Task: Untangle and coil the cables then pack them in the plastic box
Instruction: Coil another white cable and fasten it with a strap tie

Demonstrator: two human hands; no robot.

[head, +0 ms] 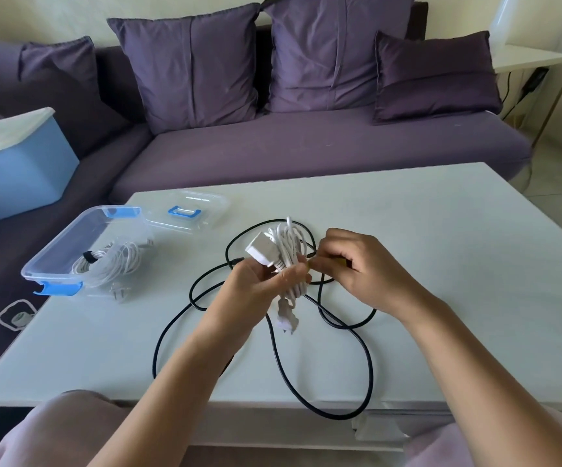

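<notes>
white cable (288, 251) bundled | left hand (256, 288) grips it, right hand (357, 264) pinches its side | black cable (371, 362) tangled beneath | open box (60, 239) left

Purple sofa (306, 143) with cushions (192, 69), white coffee table (441, 264), pale wall (53, 15), daylight

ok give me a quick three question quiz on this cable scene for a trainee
1. True or false: the black cable is already coiled.
2. What lies in the plastic box? A a coiled white cable, B the black cable, C nothing.
3. Fill in: the white bundle is gripped by the ___ hand.
Key: 1 false, it sprawls loose on the table; 2 A; 3 left hand.
</notes>
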